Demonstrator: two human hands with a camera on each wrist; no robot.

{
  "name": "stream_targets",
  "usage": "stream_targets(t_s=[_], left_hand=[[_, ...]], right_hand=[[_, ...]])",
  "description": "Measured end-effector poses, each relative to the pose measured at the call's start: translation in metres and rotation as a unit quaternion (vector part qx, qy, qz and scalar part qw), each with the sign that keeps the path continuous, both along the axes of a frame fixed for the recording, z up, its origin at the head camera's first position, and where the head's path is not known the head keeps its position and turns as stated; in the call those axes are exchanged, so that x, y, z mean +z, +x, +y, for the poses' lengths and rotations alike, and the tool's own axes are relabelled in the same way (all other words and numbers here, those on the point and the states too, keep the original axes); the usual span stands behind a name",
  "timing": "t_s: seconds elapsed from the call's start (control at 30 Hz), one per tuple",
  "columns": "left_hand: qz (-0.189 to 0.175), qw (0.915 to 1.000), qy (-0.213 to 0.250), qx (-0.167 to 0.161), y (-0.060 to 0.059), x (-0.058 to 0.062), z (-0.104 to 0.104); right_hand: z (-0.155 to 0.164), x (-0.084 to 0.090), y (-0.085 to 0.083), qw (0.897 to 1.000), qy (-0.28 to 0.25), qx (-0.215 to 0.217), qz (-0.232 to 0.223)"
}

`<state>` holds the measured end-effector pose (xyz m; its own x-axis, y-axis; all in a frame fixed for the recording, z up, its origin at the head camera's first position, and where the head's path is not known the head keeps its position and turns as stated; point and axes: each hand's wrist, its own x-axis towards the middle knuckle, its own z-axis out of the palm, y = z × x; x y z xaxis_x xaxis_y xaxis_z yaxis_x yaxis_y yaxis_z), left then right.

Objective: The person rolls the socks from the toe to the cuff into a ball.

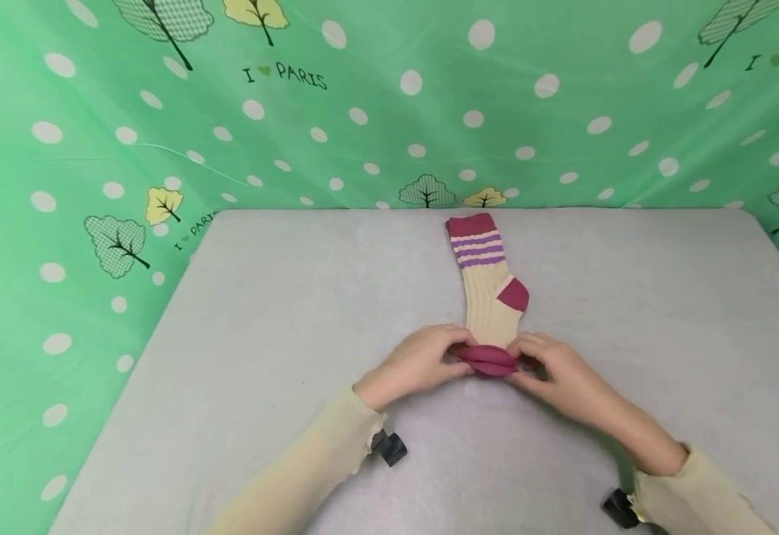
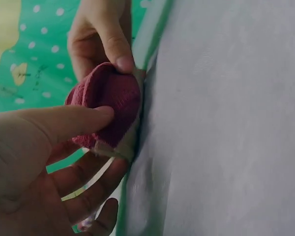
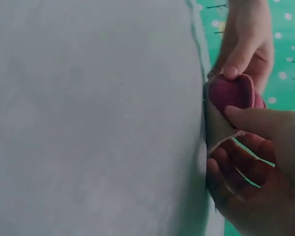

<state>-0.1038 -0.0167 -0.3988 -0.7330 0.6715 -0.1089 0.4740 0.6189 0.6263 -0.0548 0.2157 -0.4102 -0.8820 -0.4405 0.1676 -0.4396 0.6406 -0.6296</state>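
A cream sock with purple stripes, a maroon cuff and a maroon heel lies on the table, cuff toward the back wall. At its near end, a maroon part is bunched into folds between both hands. The left hand pinches the left side of these folds, and the right hand pinches the right side. In the left wrist view, the thumb presses on the maroon fabric while the other fingers sit beneath. Similarly, the right wrist view has the right thumb on the maroon fabric.
A grey cloth-covered table spreads under the sock. Behind it and along the left hangs a green dotted curtain with printed trees. Black wrist cameras are fixed near both sleeves.
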Motion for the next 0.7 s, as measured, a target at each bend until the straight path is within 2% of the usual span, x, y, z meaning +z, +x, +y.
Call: stream_targets(t_s=[0.07,0.17,0.23,0.33,0.4,0.5,0.6,0.7], left_hand=[[-0.036,0.9981,0.047,0.018,-0.001,-0.001,-0.004],[-0.079,0.9907,0.103,0.042,0.0,0.0,-0.007],[-0.093,0.9872,0.117,0.055,0.0,0.0,-0.007],[-0.103,0.9848,0.114,0.081,-0.001,-0.001,-0.004],[-0.094,0.9859,0.096,0.1,-0.002,-0.003,0.0],[-0.057,0.9897,0.053,0.12,-0.003,-0.006,0.008],[-0.007,0.9918,0.015,0.127,-0.004,-0.008,0.014],[0.032,0.9922,0.001,0.12,-0.005,-0.01,0.017]], right_hand=[[0.002,0.001,0.001,0.998,-0.034,-0.008,-0.049],[0.004,0.005,0.003,0.991,-0.077,-0.021,-0.109],[0.004,0.006,0.004,0.987,-0.087,-0.032,-0.133],[0.004,0.007,0.003,0.982,-0.082,-0.058,-0.159],[0.002,0.008,0.001,0.981,-0.062,-0.085,-0.163],[-0.001,0.008,0.0,0.979,-0.032,-0.125,-0.158],[-0.004,0.006,0.0,0.979,-0.006,-0.151,-0.136],[-0.004,0.004,-0.001,0.981,-0.008,-0.158,-0.107]])
